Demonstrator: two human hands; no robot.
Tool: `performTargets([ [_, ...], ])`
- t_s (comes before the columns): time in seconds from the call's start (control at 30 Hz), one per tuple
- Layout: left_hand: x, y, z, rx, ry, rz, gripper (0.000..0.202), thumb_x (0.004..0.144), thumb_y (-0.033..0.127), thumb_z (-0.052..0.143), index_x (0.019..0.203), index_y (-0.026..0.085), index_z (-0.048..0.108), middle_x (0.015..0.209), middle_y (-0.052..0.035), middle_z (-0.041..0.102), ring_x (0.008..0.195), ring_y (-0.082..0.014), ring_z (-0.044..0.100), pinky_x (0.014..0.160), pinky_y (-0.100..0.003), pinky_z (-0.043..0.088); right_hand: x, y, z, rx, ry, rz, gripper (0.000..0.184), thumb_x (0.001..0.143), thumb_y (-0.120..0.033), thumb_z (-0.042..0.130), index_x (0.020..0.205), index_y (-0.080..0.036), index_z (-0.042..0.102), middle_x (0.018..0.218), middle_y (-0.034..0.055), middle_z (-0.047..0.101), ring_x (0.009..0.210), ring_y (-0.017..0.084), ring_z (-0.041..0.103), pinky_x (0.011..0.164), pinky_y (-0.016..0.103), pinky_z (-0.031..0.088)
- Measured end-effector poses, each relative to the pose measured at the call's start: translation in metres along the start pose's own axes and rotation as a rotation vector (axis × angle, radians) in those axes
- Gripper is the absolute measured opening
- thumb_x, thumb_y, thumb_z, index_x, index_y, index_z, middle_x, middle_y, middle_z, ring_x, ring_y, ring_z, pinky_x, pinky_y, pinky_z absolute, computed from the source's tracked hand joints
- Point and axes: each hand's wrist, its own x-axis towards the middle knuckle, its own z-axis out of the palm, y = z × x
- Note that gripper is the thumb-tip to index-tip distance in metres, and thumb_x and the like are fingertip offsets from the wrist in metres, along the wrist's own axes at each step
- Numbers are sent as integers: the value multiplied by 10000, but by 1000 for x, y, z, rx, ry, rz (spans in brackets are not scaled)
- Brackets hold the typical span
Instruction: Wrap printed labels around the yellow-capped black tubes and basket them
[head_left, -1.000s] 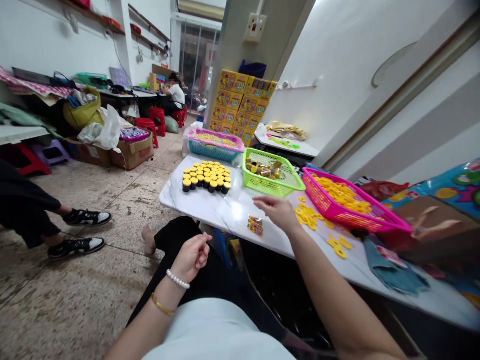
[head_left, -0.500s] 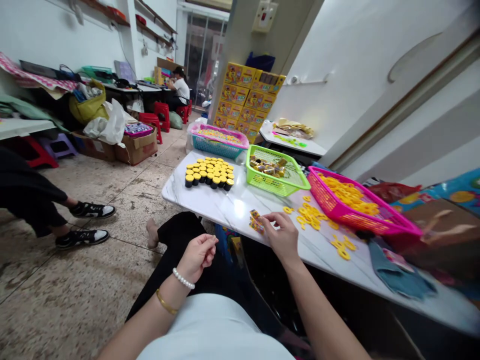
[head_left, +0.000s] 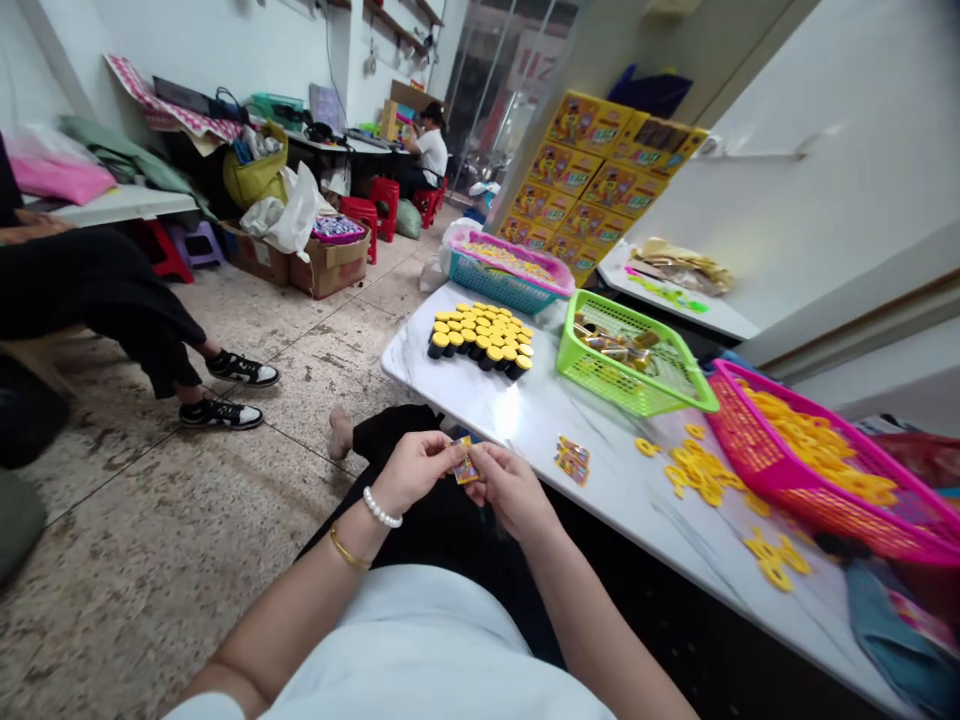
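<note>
The left hand (head_left: 414, 474) and right hand (head_left: 513, 490) pinched opposite sides of one label (head_left: 464, 470), left of the bench (head_left: 634, 505), likely steadying it; other labels (head_left: 573, 459) lay near the bench's edge, probably for easy reach.

Open tabletop (head_left: 504, 415) between containers (head_left: 484, 338) and printed pieces (head_left: 572, 459)

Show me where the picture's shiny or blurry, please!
In the head view, glare whitens part of the marbled table; in the head view too, the blue cloth at lower right looks soft, and print on the held packet is too small to read.
</note>
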Motion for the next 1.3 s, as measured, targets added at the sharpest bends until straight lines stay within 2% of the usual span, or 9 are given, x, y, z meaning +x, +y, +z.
performTargets([
  [0.07,0,-1,-1,14,66,28,448,656,538,801,613,132,618,553,20,534,529,-75,432,505,-212,315,1,1,3,15,13,-5,464,743,-616,731,693,-180,578,505,-51,520,387,63,413,357,183,283],
  [0.2,-5,-1,4,-18,318,131,369,745,505,749,685,169,611,515,48,489,474,-76,408,463,-213,296,0,2,13,-22,259,-154,495,779,-663,667,652,-197,554,444,-81,406,363,66,344,350,203,246],
  [0.33,-17,8,12,70,321,208,347,818,479,684,665,171,637,500,35,488,476,-88,421,480,-221,329,-1,-3,15,-141,318,-232,502,835,-671,597,650,-207,551,465,-57,448,397,92,376,384,235,280],
  [0.57,-23,16,17,189,332,291,196,804,357,712,763,184,795,725,-60,657,684,-166,581,634,-263,461,-2,-6,10,-424,381,-454,492,926,-581,514,583,-230,480,502,-37,431,482,132,401,471,272,324],
  [0.8,-8,11,-1,153,370,219,222,704,372,801,616,175,750,729,-68,665,672,-157,580,583,-245,448,11,-9,20,-661,239,-738,369,943,-409,537,617,-237,547,569,-11,524,513,150,467,515,282,365],
  [0.97,4,16,-22,-17,343,50,407,662,539,788,750,147,721,492,19,560,341,-52,353,354,-196,179,52,-34,19,-775,173,-775,346,973,-387,496,691,-225,611,625,7,584,587,167,553,547,279,434],
  [1.07,10,17,-31,-116,408,37,484,594,603,807,682,168,615,410,53,495,303,-48,344,339,-172,123,97,-59,14,-994,328,-983,189,925,-349,577,949,-222,715,970,101,678,956,272,628,846,408,518],
  [1.17,14,17,-39,-206,416,4,523,552,620,819,663,179,559,398,52,500,278,-43,330,333,-166,88,142,-76,8,-1312,336,-1043,340,839,-223,664,1176,-241,701,1316,152,594,1279,372,496,1068,558,409],
  [1.3,17,17,-47,-313,326,-16,508,540,569,848,712,137,643,513,-11,619,289,-31,363,339,-167,78,174,-85,4,-1556,191,-989,391,782,-86,669,1119,-274,731,1393,124,577,1373,379,430,1101,570,388],
])
